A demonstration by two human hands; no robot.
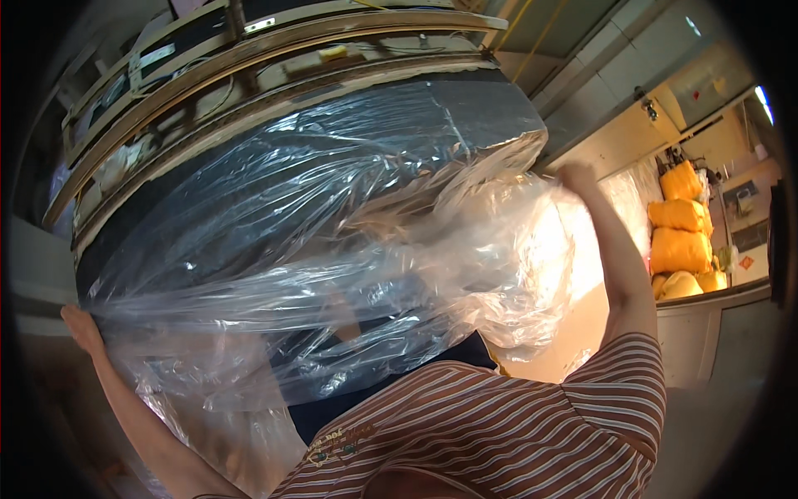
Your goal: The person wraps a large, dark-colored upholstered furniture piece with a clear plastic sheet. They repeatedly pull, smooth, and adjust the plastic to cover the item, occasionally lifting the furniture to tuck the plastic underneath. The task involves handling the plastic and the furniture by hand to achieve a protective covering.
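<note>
Overhead, two hands [83,326] on one plastic-wrapped panel [316,224]

clear plastic wrap [332,249] over big dark slab, ctr; stacked yellow sacks [680,229] far rt

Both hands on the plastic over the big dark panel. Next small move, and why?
Probably draw the clear plastic cover further down over the dark panel. The left hand and right hand grip its two sides, yet the film sags loose and bunched near the right hand.
</note>
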